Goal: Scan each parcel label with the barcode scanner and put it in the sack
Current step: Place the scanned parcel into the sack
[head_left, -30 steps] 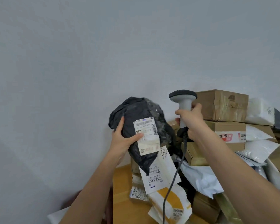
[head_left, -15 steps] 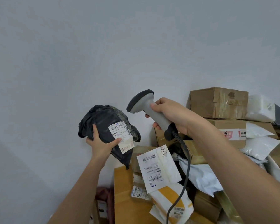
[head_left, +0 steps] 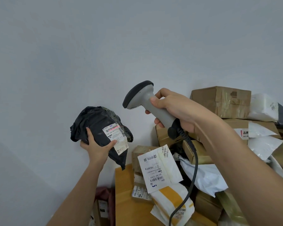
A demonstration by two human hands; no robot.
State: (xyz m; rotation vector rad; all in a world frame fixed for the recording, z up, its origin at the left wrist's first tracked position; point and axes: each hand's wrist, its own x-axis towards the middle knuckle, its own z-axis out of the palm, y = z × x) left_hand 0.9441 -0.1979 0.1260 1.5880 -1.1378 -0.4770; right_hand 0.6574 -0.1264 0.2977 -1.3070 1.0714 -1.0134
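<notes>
Left hand (head_left: 95,146) grips the black parcel (head_left: 98,126) from below, held up left of the box pile (head_left: 219,128), thumb on its label (head_left: 115,136). Right hand (head_left: 175,110) wraps the scanner (head_left: 144,98) handle, red line across the barcode. Bag looks soft, light and crumpled; best held by its bulk, label kept flat.

"159-159-A03-210" on the black parcel's label (head_left: 115,137); "502-602-12-815", upside down, on the white mailer (head_left: 158,168).

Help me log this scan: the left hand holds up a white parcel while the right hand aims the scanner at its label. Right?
Not quite: the head view shows the parcel is black, not white. The left hand does hold it up, and the right hand aims the scanner at its label.
</notes>
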